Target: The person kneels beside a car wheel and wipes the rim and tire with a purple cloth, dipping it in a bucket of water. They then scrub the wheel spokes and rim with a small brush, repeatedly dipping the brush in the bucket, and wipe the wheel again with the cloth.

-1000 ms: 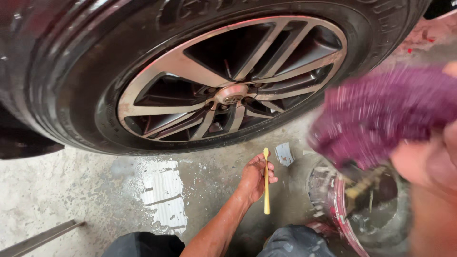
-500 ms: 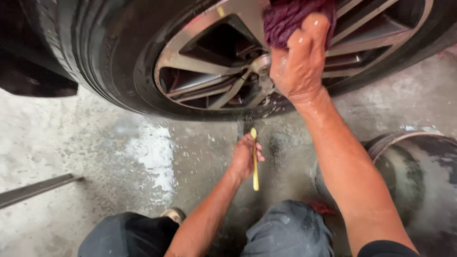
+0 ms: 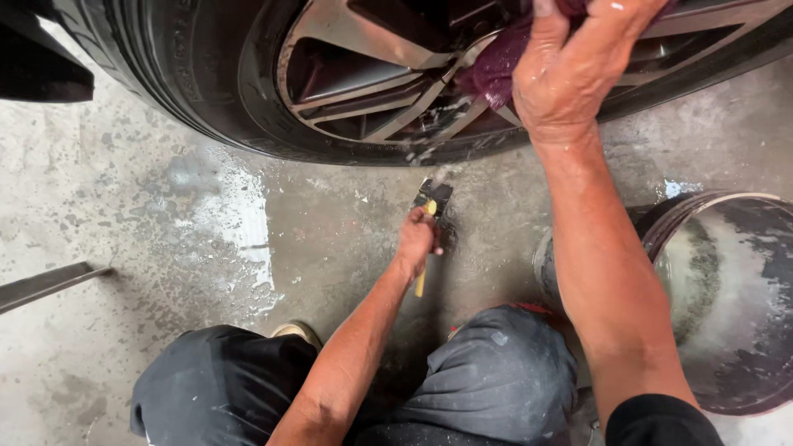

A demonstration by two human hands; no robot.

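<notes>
Head view, looking down past bent knees in dark grey trousers (image 3: 496,372) to a stained, wet concrete floor (image 3: 165,248).

Right hand (image 3: 578,70): wet, raised to the wheel, fingers closed over a shaggy maroon wash mitt (image 3: 496,66). The mitt is pressed against the silver multi-spoke alloy wheel rim (image 3: 372,74), close to the hub. Only the lower left part of the mitt shows; the rest is under the hand or beyond the top edge.

Left hand (image 3: 415,241): low, near the floor just below the black rubber tyre (image 3: 198,91). Fingers wrapped tight round a small brush with a yellow handle and dark head (image 3: 433,198). The handle end sticks out beneath the fist; the head points up toward the tyre's bottom edge but stays apart from it.

Surroundings: a round dark bucket holding soapy grey water (image 3: 727,297) stands on the floor to the right, just beside the right forearm. A pale wet patch lies on the concrete left of the brush. A flat metal bar (image 3: 49,285) enters from the left edge. A light shoe tip (image 3: 293,332) peeks out by the left knee.
</notes>
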